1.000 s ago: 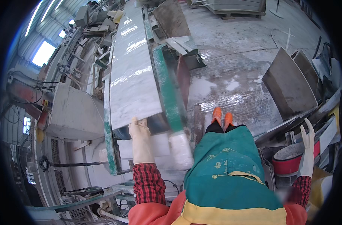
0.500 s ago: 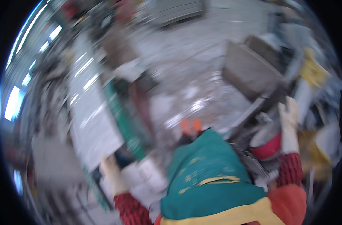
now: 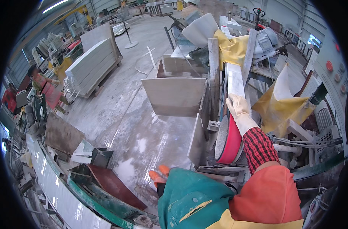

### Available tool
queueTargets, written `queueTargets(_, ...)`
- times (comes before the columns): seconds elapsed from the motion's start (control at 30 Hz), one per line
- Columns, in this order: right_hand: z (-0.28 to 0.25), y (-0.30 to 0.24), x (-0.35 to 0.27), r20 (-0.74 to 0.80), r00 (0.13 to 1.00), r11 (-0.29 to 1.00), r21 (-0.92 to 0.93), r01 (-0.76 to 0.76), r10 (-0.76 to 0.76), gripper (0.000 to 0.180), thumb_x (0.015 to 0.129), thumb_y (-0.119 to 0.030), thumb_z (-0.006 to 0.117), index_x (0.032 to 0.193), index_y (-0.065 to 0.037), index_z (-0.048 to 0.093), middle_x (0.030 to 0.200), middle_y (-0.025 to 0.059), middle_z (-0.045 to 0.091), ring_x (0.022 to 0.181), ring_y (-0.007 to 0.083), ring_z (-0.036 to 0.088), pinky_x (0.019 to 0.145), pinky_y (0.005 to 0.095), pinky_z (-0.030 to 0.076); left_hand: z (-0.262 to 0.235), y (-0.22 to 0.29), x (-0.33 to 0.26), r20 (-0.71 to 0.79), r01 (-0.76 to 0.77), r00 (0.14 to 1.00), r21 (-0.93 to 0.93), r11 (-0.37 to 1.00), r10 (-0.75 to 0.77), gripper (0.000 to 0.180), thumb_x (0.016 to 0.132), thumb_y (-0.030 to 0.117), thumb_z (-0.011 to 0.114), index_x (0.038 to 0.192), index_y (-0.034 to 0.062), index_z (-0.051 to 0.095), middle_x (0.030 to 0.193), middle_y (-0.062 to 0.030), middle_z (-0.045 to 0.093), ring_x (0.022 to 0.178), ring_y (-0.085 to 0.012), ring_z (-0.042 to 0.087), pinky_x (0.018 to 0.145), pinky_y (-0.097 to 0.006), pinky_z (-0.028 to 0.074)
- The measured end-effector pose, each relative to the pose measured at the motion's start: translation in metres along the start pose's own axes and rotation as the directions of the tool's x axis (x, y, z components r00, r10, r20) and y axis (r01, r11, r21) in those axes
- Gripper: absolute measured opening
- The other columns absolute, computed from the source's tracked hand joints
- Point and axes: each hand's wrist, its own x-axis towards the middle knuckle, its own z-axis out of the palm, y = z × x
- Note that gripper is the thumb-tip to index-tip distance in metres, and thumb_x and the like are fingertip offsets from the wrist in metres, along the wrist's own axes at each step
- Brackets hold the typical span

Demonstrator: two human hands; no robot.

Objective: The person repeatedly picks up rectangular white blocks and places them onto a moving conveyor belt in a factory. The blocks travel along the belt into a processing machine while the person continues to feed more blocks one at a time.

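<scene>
My right hand [image 3: 239,108], in a pale rubber glove, lies on a narrow white stone strip [image 3: 235,78]. Its fingers stretch forward over the strip, partly bent at the left edge, and I see no grip around it. The strip runs away from me along a machine with a red belt [image 3: 233,141] curving round its near end. Upright boards [image 3: 213,59] and a yellow cloth [image 3: 232,45] stand about the far part of the strip. My left hand is out of the picture.
Large grey panels [image 3: 174,97] stand left of the machine. A control panel with a red button [image 3: 329,66] is at right. On the left are a long shiny white slab [image 3: 59,191], a stack of slabs [image 3: 92,68] and a person [image 3: 50,89] working.
My view has swung to the right and up. My right hand, raised with fingers spread before, now rests on the white strip. My left hand has left the picture.
</scene>
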Motion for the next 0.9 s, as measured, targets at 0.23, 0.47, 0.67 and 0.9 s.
queueTargets(0.23, 0.007, -0.001, -0.006, -0.139, 0.99, 0.989, -0.147, -0.029, 0.008, 0.053, 0.088, -0.048, 0.056, 0.127, -0.014, 0.058, 0.133, 0.012, 0.055, 0.123, 0.0293, 0.051, 0.103, 0.0475, 0.038, 0.016, 0.02, 0.009, 0.107, -0.176, 0.981, 0.147, 0.973, 0.161, 0.075, 0.091, 0.031, 0.056, 0.151, 0.0037, 0.021, 0.152, -0.0159, 0.036, 0.139, -0.034, 0.037, 0.117, -0.04, 0.029)
queueTargets(0.47, 0.008, -0.021, -0.013, 0.011, 0.998, 0.982, -0.175, -0.065, 0.068, 0.066, 0.086, -0.059, 0.05, 0.133, -0.013, 0.055, 0.136, 0.0181, 0.055, 0.12, 0.0385, 0.054, 0.103, 0.0459, 0.042, -0.007, 0.002, 0.019, 0.121, -0.482, 0.823, 0.666, 0.569, 0.555, 0.054, 0.093, 0.011, 0.049, 0.144, -0.0004, 0.036, 0.148, -0.019, 0.042, 0.139, -0.0309, 0.038, 0.116, -0.035, 0.029)
queueTargets(0.67, 0.028, 0.062, 0.0, 0.054, 0.995, 0.988, -0.125, 0.091, -0.085, 0.063, 0.098, -0.049, 0.048, 0.142, -0.005, 0.046, 0.145, 0.0181, 0.047, 0.135, 0.0331, 0.042, 0.114, 0.0394, 0.029, -0.006, -0.028, 0.105, 0.039, -0.039, 0.999, 0.991, 0.132, 0.005, 0.088, 0.075, -0.001, 0.066, 0.152, 0.0112, 0.025, 0.155, -0.0167, 0.033, 0.143, -0.0314, 0.033, 0.118, -0.037, 0.029)
queueTargets(0.9, 0.069, 0.077, 0.025, 0.012, 0.97, 0.966, -0.092, 0.242, -0.242, 0.062, 0.098, -0.047, 0.049, 0.142, -0.003, 0.046, 0.145, 0.0172, 0.046, 0.136, 0.0317, 0.04, 0.115, 0.0386, 0.027, 0.005, -0.003, 0.119, -0.078, 0.088, 0.987, 0.993, 0.072, -0.137, 0.113, 0.065, -0.002, 0.078, 0.156, 0.0158, 0.014, 0.16, -0.0139, 0.021, 0.146, -0.0306, 0.027, 0.117, -0.041, 0.028)
